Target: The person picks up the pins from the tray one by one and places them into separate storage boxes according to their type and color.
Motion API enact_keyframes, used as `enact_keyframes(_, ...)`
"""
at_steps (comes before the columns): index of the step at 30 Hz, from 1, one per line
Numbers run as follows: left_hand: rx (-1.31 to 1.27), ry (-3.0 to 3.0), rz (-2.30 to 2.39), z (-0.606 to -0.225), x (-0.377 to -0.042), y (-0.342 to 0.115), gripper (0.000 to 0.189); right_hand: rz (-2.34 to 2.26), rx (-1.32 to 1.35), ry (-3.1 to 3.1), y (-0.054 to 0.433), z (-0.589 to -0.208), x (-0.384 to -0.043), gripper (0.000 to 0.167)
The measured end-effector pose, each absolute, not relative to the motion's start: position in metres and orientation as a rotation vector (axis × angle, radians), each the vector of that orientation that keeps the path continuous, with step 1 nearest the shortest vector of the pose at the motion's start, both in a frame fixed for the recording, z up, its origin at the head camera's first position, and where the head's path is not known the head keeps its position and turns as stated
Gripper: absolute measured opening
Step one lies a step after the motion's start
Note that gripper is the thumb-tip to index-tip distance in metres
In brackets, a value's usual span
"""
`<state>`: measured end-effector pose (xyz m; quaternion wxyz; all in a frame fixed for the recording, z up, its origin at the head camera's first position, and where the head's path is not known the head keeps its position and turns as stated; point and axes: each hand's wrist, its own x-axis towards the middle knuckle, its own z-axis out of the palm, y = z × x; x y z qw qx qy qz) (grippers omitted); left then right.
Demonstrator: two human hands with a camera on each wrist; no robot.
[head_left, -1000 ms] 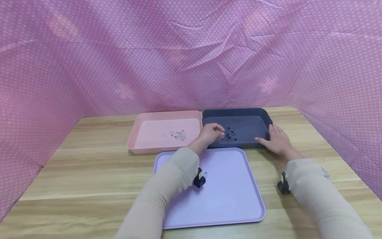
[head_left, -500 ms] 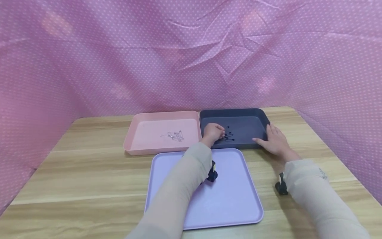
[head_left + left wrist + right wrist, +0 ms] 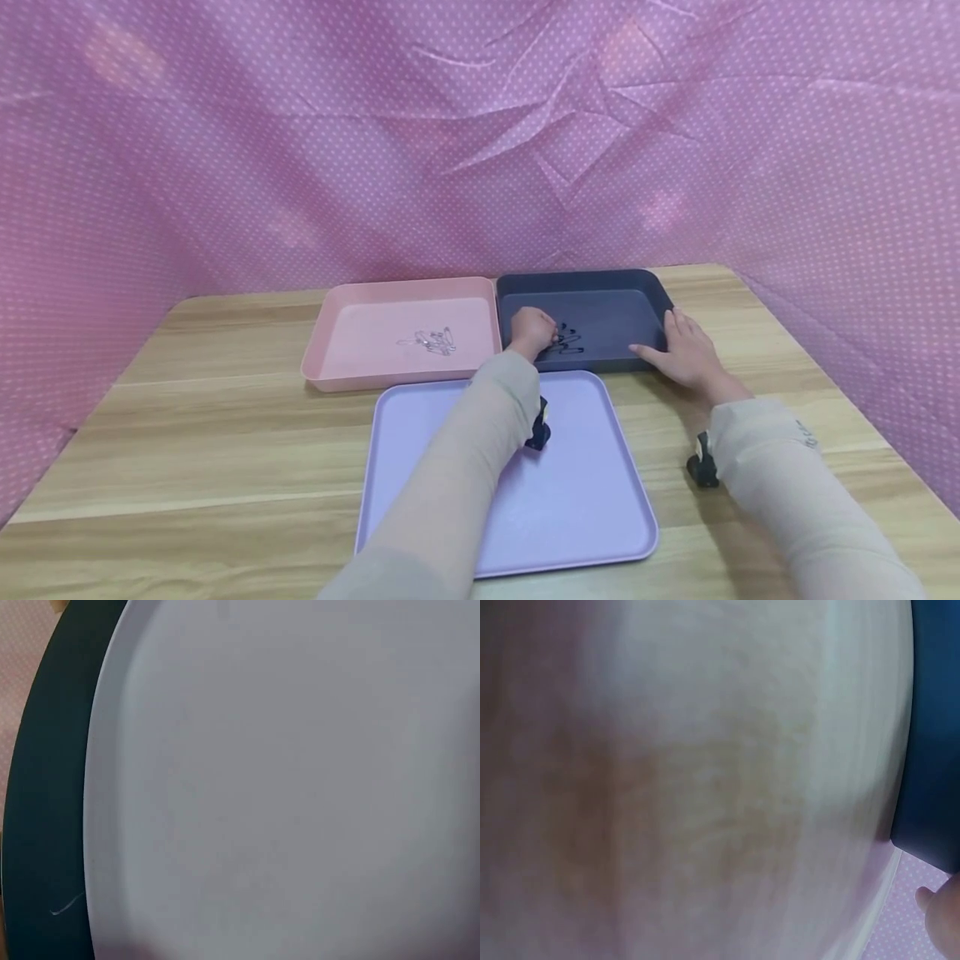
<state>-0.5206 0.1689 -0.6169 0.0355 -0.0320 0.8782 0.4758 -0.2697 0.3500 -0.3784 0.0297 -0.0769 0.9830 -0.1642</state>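
Note:
My left hand point(image 3: 534, 332) is inside the dark blue tray point(image 3: 618, 312) near its left front corner, fingers curled. Its fingertips are right at a small group of black safety pins point(image 3: 570, 342); whether they pinch one I cannot tell. My right hand point(image 3: 690, 348) rests on the dark tray's right front corner, fingers along the right side and thumb over the front rim. A fingertip point(image 3: 943, 919) shows beside that tray in the right wrist view. Several silver safety pins point(image 3: 433, 342) lie heaped in the pink tray point(image 3: 360, 342).
A shallow lavender tray point(image 3: 577, 483) lies in front of the two deeper trays, with my left forearm across it. All three stand on a wood-grain table point(image 3: 187, 433). Pink dotted cloth point(image 3: 480, 150) hangs behind and at both sides.
My left forearm has swung rightward over the lavender tray, covering a pin seen there earlier. The left fingers have curled in more beside the black pins. My right hand stays on the tray corner.

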Motion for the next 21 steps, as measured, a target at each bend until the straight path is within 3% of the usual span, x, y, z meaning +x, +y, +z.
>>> enact_keyframes(2,-0.056,2.733,1.428,-0.64,-0.539,0.171,0.016,-0.509,-0.232,3.027,0.35,-0.379,-0.27,0.095)
enact_keyframes(4,-0.018,2.779,1.384,-0.634,-0.533,0.169,0.014,-0.507,-0.231,3.03,0.351,-0.38,-0.271,0.096)
enact_keyframes(6,-0.001,2.789,1.354,-0.598,-0.501,0.162,0.012,-0.506,-0.23,3.033,0.351,-0.381,-0.271,0.096)
enact_keyframes(11,0.001,2.768,1.324,-0.454,-0.382,0.141,0.008,-0.509,-0.237,3.039,0.352,-0.382,-0.269,0.096)
enact_keyframes(13,0.007,2.756,1.339,-0.414,-0.347,0.134,0.01,-0.509,-0.238,3.038,0.352,-0.382,-0.269,0.096)
enact_keyframes(17,0.038,2.758,1.359,-0.379,-0.315,0.128,0.012,-0.5,-0.238,3.037,0.352,-0.382,-0.27,0.096)
enact_keyframes(21,0.073,2.76,1.347,-0.377,-0.314,0.124,0.013,-0.489,-0.243,3.032,0.352,-0.382,-0.271,0.096)
